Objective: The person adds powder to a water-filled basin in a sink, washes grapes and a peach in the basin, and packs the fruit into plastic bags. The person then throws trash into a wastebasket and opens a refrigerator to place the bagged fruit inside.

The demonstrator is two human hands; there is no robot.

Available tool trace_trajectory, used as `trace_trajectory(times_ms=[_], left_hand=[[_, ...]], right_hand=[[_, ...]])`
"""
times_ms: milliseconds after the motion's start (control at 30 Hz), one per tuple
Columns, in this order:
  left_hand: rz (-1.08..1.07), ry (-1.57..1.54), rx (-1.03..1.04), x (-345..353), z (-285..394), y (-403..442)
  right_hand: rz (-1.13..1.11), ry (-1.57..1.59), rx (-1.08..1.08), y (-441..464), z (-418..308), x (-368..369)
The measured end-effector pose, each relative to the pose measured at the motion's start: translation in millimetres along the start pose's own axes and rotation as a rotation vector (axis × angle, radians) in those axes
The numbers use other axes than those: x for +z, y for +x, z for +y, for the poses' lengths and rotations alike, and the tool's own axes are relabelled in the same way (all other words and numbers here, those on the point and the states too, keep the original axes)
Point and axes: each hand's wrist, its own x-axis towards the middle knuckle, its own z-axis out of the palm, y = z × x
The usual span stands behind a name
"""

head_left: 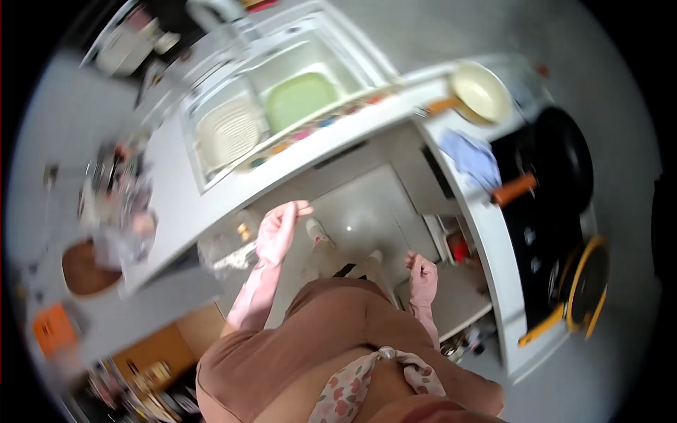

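Observation:
My left hand point(278, 229), in a long pink glove, hangs in the air in front of the white counter edge below the sink. Its fingers are partly bent with the tips stretched out to the right, and nothing shows in them. My right hand point(422, 276), gloved in pink too, is raised beside my body, near the open lower cabinet point(451, 296) under the stove. Its fingers are loosely curled with the tips apart, and I see nothing in them. Neither hand touches the counter.
Ahead is a double sink point(331, 49) with a green basin point(302, 99) and a ridged white tray point(229, 130). To the right are a cream pan point(481, 93), a blue cloth point(469, 155), a black wok point(564, 158) and a yellow-rimmed lid point(589, 282). Bagged items point(127, 233) crowd the left.

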Motion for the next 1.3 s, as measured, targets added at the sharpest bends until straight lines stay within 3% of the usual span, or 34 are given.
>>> trace_trajectory(times_ms=[33,133,233,300,367,433,533,633,667,733,833,933,1033,1067,1133,1200,1300], left_hand=[[0.055,-0.095,0.046,-12.1,-2.1,-5.4],[0.238,-0.085,0.078,-68.4,-3.6,-15.8],[0.457,-0.119,0.117,-134.9,-23.4,-22.5],[0.618,-0.202,0.185,-170.6,-35.5,-29.3],[0.769,-0.300,0.226,-198.0,-36.8,-36.0],[0.873,-0.269,0.180,-221.9,-38.3,-43.1],[1.001,-0.270,0.086,-239.0,-42.5,-54.2],[1.146,-0.295,-0.026,-244.9,-38.9,-62.9],[1.192,-0.328,-0.020,-245.6,-40.9,-65.9],[1.266,-0.392,-0.013,-247.9,-52.9,-67.2],[1.347,-0.457,0.009,-250.0,-58.7,-59.4],[1.363,-0.427,-0.092,-262.0,-56.1,-40.6],[1.355,-0.269,-0.121,-292.7,-63.7,-18.1],[1.382,-0.192,-0.108,-309.2,-69.6,-8.4],[1.370,0.263,-0.142,-347.7,-35.4,10.2],[1.323,0.821,-0.235,-404.3,-34.7,35.0],[1.197,1.098,-0.412,-467.2,14.6,66.4]], right_hand=[[-0.147,-0.055,-0.232,15.5,-14.5,15.0],[-0.366,0.013,-0.479,65.8,-94.3,72.1],[-0.439,-0.024,-0.663,120.0,-199.8,156.8],[-0.442,-0.251,-0.803,153.6,-256.5,226.3],[-0.475,-0.821,-1.041,234.9,-244.0,303.3],[-0.857,-1.209,-0.770,289.1,-239.6,380.3],[-0.919,-1.364,-0.586,339.2,-194.1,463.3],[-0.877,-1.551,-1.040,380.6,-113.2,507.9],[-1.141,-1.315,-0.858,398.7,-98.4,504.4],[-1.548,-0.818,-0.281,433.2,-71.5,497.6],[-1.176,-1.792,-0.759,373.3,-134.4,511.0],[-1.569,-1.799,-1.160,528.7,35.7,524.4],[-1.226,-1.926,-0.723,388.5,-145.3,507.3],[-1.266,-1.895,-0.712,405.3,-138.8,506.8],[-1.344,-1.828,-0.681,423.9,-133.0,505.5],[-1.379,-1.576,-0.458,412.8,-174.7,505.3],[-1.394,-0.972,0.016,404.0,-220.8,504.4]])
